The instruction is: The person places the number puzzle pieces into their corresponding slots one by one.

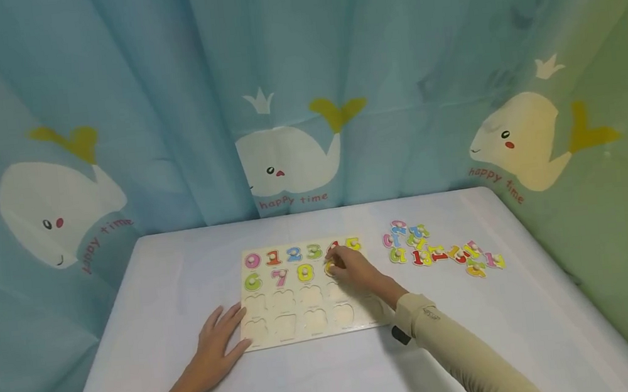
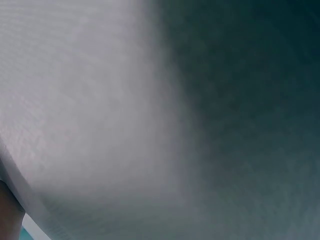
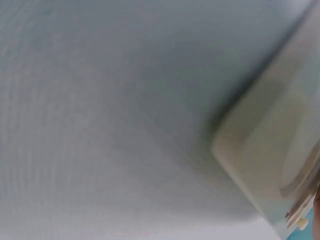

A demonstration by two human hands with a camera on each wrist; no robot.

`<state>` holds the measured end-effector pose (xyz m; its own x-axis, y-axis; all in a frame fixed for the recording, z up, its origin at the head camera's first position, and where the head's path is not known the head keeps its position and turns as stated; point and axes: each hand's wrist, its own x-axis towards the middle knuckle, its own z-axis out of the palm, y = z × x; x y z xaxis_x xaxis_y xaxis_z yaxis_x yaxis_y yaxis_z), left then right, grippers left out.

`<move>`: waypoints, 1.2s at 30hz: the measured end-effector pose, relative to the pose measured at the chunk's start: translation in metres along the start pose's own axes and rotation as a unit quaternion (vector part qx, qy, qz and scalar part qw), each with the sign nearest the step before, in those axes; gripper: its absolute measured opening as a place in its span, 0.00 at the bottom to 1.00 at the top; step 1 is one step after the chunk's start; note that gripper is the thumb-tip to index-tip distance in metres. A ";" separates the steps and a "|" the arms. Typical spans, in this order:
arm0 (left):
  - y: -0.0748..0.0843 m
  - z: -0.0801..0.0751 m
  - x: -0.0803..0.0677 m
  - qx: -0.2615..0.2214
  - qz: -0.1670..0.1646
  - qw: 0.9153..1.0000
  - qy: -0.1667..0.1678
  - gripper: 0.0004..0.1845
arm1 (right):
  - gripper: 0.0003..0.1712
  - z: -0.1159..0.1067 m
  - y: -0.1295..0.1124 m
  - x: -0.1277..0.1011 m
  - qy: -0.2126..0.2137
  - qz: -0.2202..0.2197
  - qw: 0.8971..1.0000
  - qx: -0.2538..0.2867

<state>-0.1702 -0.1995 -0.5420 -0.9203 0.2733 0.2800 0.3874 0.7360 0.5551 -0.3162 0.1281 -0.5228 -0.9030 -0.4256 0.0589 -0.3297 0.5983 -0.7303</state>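
On a pale surface point(image 1: 135, 339) lies a wooden number puzzle board point(image 1: 304, 332), and both hands work at it. The left hand point(image 1: 217, 344) rests flat, fingers straight and spread, its fingertips touching the board's lower left corner. The right hand point(image 1: 355, 269) reaches over the board's right part, its fingers curled down onto a yellow number piece point(image 1: 329, 268) at the right end of the second row; it seems to pinch the piece, though the fingers hide most of it. The top row holds coloured digits 0 to 5, and the second row a green 6 point(image 1: 252, 282), a pink 7 point(image 1: 279, 277) and a yellow 8 point(image 1: 304, 273). The two lower rows show bare cut-out recesses. To the right of the board, well apart from it, a loose heap of number pieces point(image 1: 444, 250) lies on the surface. A beige sleeve point(image 1: 465, 352) covers the right forearm. Behind the surface hangs a blue curtain point(image 1: 282, 98) printed with white whales. Both wrist views are blurred; the right one shows only an edge of the board point(image 3: 270, 150) against the surface.
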 end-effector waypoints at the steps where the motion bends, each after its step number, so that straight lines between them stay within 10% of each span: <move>1: 0.000 0.000 0.000 -0.002 0.001 1.000 -0.001 0.30 | 0.09 -0.001 0.000 0.000 0.001 0.003 1.000 0.003; 36: -0.002 0.002 -0.002 0.004 -0.017 1.000 -0.003 0.30 | 0.11 -0.007 -0.017 0.010 0.021 0.017 0.993 -0.113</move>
<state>-0.1691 -0.2000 -0.5456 -0.9334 0.2510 0.2566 0.3551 0.7498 0.5583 -0.3219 0.1188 -0.5050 -0.9236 -0.3773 0.0680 -0.3481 0.7509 -0.5612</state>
